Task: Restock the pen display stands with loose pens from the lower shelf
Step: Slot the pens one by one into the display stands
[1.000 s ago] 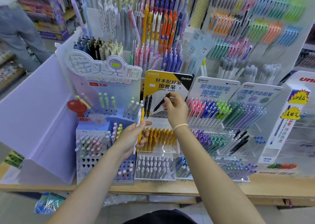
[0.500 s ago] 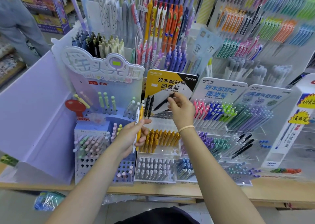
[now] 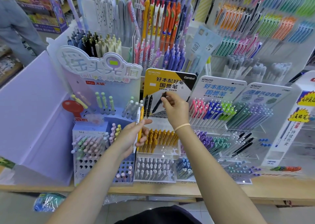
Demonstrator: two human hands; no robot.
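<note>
My right hand (image 3: 175, 109) pinches the top of a black pen (image 3: 157, 104), which slants down-left over the top tier of the yellow-and-black display stand (image 3: 168, 82). Two more black pens (image 3: 148, 105) stand upright in that tier just to its left. My left hand (image 3: 134, 135) is closed around a yellow pen and a white pen (image 3: 139, 121), held upright in front of the stand's left edge. The tier below holds a row of mustard-yellow pens (image 3: 160, 136), and the lowest tier holds several pale grey pens (image 3: 153, 169).
A lilac lollipop-pen stand (image 3: 95, 80) is to the left, beside a purple card box (image 3: 29, 114). Pink, blue, green and purple pen stands (image 3: 219, 111) fill the right. Hanging pens cover the back wall. A person stands at the far left (image 3: 15, 27). The wooden shelf edge (image 3: 170, 189) runs below.
My right hand has shifted slightly with the black pen while it stays over the top tier. My left hand keeps its pens in about the same place. The camera has drifted a little.
</note>
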